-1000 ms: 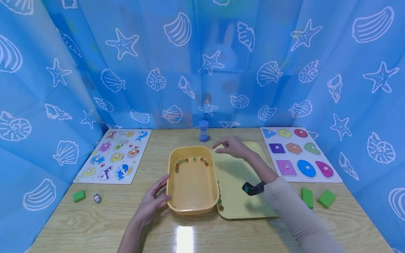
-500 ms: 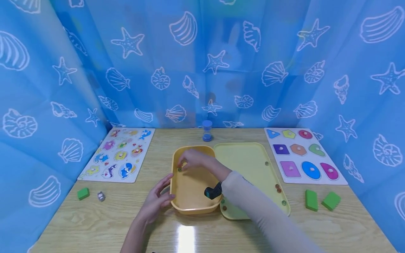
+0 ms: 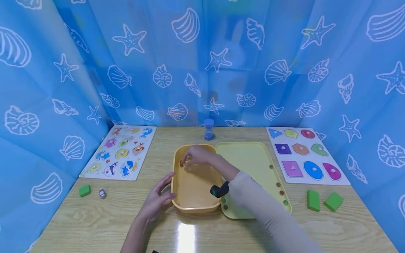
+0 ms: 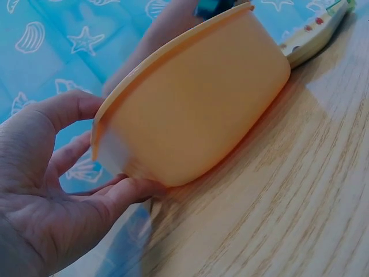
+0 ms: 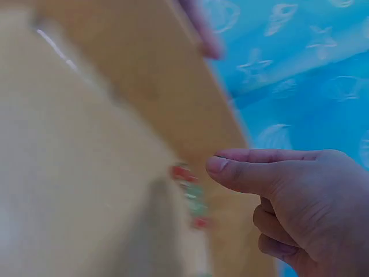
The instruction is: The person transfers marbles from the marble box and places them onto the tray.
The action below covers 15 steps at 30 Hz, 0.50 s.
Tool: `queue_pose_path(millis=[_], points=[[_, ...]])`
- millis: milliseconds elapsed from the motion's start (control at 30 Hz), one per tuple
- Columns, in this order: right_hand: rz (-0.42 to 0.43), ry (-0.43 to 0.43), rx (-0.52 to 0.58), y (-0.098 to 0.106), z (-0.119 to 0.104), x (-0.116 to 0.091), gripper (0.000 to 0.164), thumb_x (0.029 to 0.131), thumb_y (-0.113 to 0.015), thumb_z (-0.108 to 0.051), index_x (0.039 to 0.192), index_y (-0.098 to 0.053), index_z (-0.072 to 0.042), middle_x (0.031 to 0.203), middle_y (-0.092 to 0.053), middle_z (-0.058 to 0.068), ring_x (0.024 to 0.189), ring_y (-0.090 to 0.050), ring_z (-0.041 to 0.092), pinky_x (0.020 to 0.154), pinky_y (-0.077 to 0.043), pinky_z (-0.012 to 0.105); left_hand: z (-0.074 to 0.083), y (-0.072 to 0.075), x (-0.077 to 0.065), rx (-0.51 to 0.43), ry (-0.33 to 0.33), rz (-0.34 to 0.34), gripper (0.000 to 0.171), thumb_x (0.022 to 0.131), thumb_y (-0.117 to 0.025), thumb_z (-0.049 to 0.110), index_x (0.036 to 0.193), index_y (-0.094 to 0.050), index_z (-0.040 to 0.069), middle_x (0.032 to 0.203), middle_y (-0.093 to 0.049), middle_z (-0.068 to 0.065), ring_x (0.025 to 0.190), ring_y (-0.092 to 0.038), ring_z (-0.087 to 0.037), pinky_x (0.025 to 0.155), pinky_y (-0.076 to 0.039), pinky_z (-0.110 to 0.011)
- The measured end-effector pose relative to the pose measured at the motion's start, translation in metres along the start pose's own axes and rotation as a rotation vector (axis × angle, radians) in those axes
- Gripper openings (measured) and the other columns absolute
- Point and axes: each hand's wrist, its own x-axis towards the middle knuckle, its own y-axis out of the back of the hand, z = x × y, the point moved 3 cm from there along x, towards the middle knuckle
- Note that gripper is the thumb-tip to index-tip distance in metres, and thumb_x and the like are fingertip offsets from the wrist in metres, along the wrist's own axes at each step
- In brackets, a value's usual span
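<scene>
An orange plastic basin (image 3: pixel 196 196) stands in the middle of the table. My left hand (image 3: pixel 159 196) lies against its near left side; in the left wrist view one finger meets the rim and the thumb touches the outer wall. Inside the basin's far left, my right hand (image 3: pixel 193 155) reaches down. In the right wrist view its thumb and index finger come together above red glass marbles (image 5: pixel 181 173) and green marbles (image 5: pixel 196 199) along the wall, with nothing visible between the tips. The yellow tray (image 3: pixel 242 154) adjoins the basin, with several marbles (image 3: pixel 281 193) along its edges.
A sea-animal peg puzzle (image 3: pixel 121 153) lies at the left and a shape puzzle (image 3: pixel 300 149) at the right. A blue sand timer (image 3: pixel 209 129) stands at the back. Green blocks (image 3: pixel 313 200) and a small grey figurine (image 3: pixel 102 193) lie at the sides.
The right hand has moved left from above the tray into the basin. Marbles on the tray's right side have shifted slightly. My left hand has stayed at the basin's side.
</scene>
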Motion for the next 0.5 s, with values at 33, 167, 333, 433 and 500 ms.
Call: queue_pose_path(millis=[33,167,333,433,500], points=[[0.017,-0.019,0.018,0.007,0.002,-0.007,0.016,0.080,-0.066,-0.017,0.095,-0.070,-0.012,0.079,-0.063,-0.001,0.062,-0.047,0.012,0.057,-0.039,0.019,0.000,0.000,0.000,0.000,-0.001,0.002,0.068,0.077,-0.057,-0.009,0.136,-0.038,0.020,0.142,-0.023,-0.013,0.126,-0.031,-0.039,0.088,-0.048,-0.036],[0.113,-0.089,0.041,0.033,0.023,-0.042,0.019,0.081,-0.065,-0.024,0.097,-0.069,-0.014,0.056,-0.042,-0.003,0.051,-0.033,0.010,0.047,-0.028,0.020,-0.001,0.001,0.001,0.015,-0.001,0.009,0.069,0.076,-0.058,-0.009,0.135,-0.039,0.022,0.142,-0.023,-0.013,0.127,-0.030,-0.040,0.087,-0.049,-0.036],[0.228,-0.199,0.103,0.047,0.069,-0.097,0.019,0.081,-0.064,-0.025,0.096,-0.069,-0.014,0.049,-0.033,-0.005,0.046,-0.027,0.011,0.044,-0.025,0.023,-0.001,0.002,0.000,0.051,-0.007,0.012,0.071,0.075,-0.059,-0.008,0.136,-0.038,0.022,0.141,-0.025,-0.013,0.126,-0.030,-0.041,0.086,-0.049,-0.035],[0.262,-0.284,0.129,0.042,0.099,-0.129,0.019,0.081,-0.065,-0.023,0.096,-0.070,-0.012,0.048,-0.030,-0.005,0.045,-0.026,0.010,0.044,-0.025,0.023,-0.002,0.001,0.000,0.057,-0.004,0.018,0.071,0.075,-0.059,-0.008,0.136,-0.038,0.022,0.142,-0.025,-0.013,0.126,-0.030,-0.042,0.086,-0.049,-0.034],[0.264,-0.338,0.148,0.036,0.116,-0.148,0.019,0.081,-0.065,-0.021,0.095,-0.070,-0.011,0.048,-0.030,-0.005,0.045,-0.026,0.010,0.044,-0.025,0.022,-0.002,0.001,0.000,0.052,0.002,0.015,0.071,0.075,-0.059,-0.008,0.136,-0.038,0.022,0.142,-0.024,-0.013,0.126,-0.029,-0.042,0.087,-0.049,-0.035]])
